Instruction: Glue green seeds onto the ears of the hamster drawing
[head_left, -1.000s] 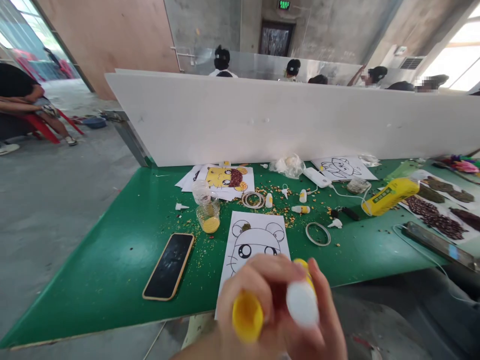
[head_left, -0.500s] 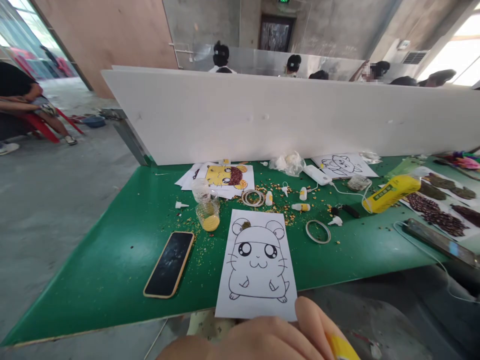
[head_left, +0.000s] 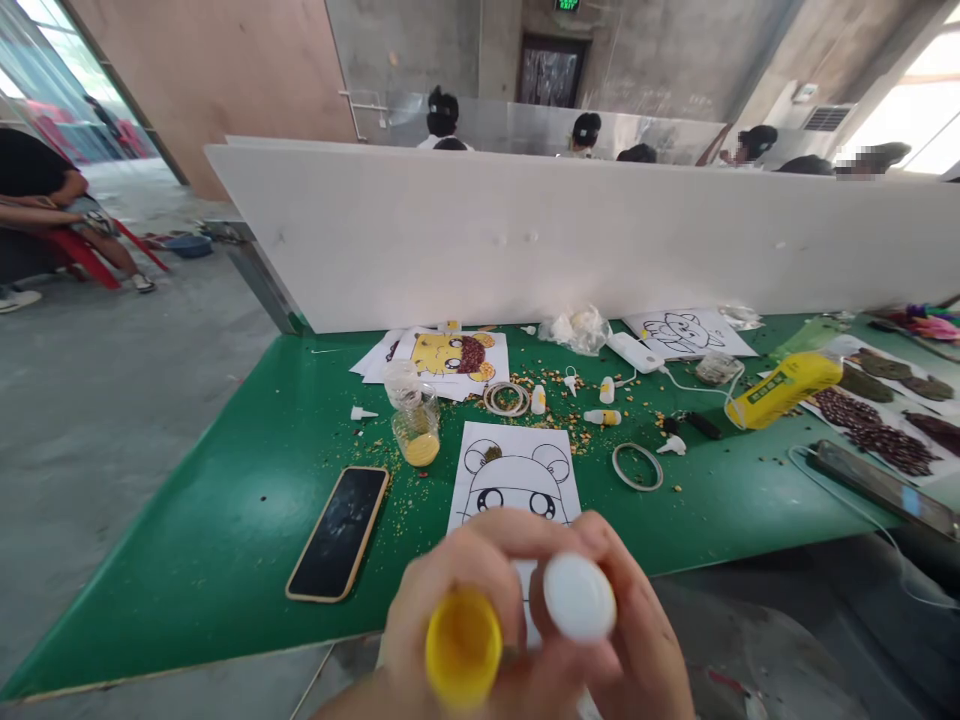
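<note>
Both hands are raised in front of the camera, over the lower part of a sheet with a hamster line drawing (head_left: 516, 470). My left hand (head_left: 442, 570) is curled around a yellow round thing (head_left: 463, 645), seen end-on, which looks like a hollow cap. Beside it, my right hand (head_left: 649, 650) grips a small white bottle (head_left: 579, 598) whose round end faces me. Fingers of both hands meet around this bottle and hide most of it. A small dark patch of grains (head_left: 491, 454) sits by one ear of the hamster.
Left of the sheet lies a phone (head_left: 339, 535), with a clear jar of yellow grains (head_left: 420, 445) behind it. Small glue bottles (head_left: 602, 416), tape rolls (head_left: 637, 467) and scattered grains lie farther back. A yellow bottle (head_left: 787, 388) rests at right. A white board (head_left: 525, 240) borders the table.
My hands have risen from the bottom edge and now cover the hamster's lower half. The yellow thing shows end-on in my left hand, and the white bottle end has come into view.
</note>
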